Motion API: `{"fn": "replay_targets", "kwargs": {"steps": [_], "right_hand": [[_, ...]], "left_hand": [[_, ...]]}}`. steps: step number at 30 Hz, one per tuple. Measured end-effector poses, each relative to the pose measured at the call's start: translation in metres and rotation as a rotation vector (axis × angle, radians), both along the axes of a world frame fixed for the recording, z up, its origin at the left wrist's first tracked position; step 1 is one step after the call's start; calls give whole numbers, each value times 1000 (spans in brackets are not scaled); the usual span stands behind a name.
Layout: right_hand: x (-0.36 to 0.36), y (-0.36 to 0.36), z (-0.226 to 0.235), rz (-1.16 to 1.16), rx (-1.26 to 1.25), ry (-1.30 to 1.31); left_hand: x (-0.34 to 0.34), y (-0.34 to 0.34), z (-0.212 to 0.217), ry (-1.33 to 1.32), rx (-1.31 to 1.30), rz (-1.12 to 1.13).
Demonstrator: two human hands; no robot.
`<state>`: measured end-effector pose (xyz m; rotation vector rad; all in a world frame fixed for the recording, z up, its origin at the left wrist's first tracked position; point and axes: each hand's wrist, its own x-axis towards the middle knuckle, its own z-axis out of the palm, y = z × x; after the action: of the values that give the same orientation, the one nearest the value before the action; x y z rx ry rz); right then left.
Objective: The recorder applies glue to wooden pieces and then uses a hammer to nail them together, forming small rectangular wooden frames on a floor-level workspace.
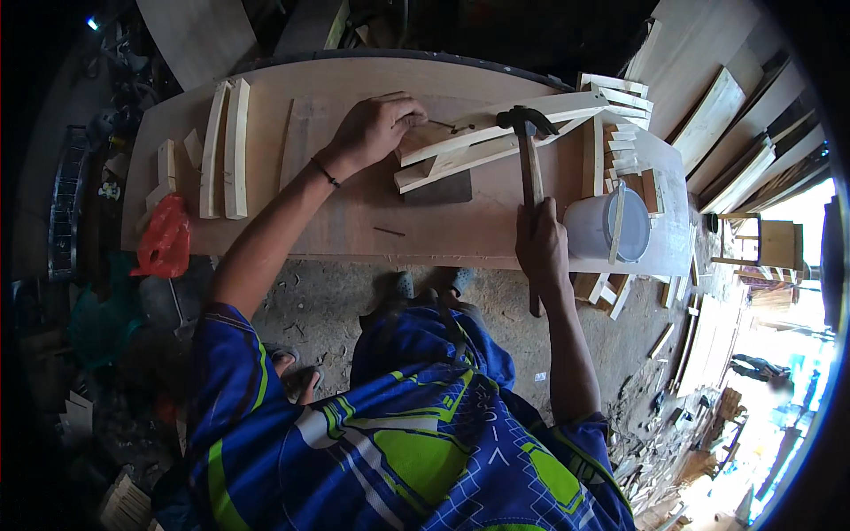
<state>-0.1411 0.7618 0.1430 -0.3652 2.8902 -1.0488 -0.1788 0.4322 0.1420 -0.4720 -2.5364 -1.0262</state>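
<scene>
My right hand [542,243] is wrapped round the handle of a claw hammer [531,168]. The hammer's dark head lies over a pale wooden frame piece [478,159] made of long strips joined at an angle. To the left of that piece, my left hand [381,128] is closed, with a thin dark nail [440,124] sticking out from its fingertips toward the upper strip. A flat dark block [447,188] lies under the near end of the frame piece.
The wooden workbench [345,234] holds two curved strips [236,150] and a red plastic bag [164,237] at left. A whitish bucket [589,228] stands beside stacked wood pieces [620,146] at right. Boards [713,115] lean beyond. Another person's foot [310,385] shows below the bench.
</scene>
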Motion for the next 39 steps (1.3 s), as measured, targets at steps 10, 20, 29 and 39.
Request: {"fn": "replay_targets", "kwargs": {"steps": [10, 20, 29, 39], "right_hand": [[1, 1, 2, 49, -5, -26], [-4, 9, 6, 87, -1, -8], [8, -6, 29, 144, -79, -76], [-2, 399, 107, -123, -493, 188]], "left_hand": [[4, 31, 0, 90, -38, 146], [1, 35, 2, 163, -159, 119], [2, 35, 1, 163, -161, 94], [-2, 32, -3, 169, -165, 92]]}}
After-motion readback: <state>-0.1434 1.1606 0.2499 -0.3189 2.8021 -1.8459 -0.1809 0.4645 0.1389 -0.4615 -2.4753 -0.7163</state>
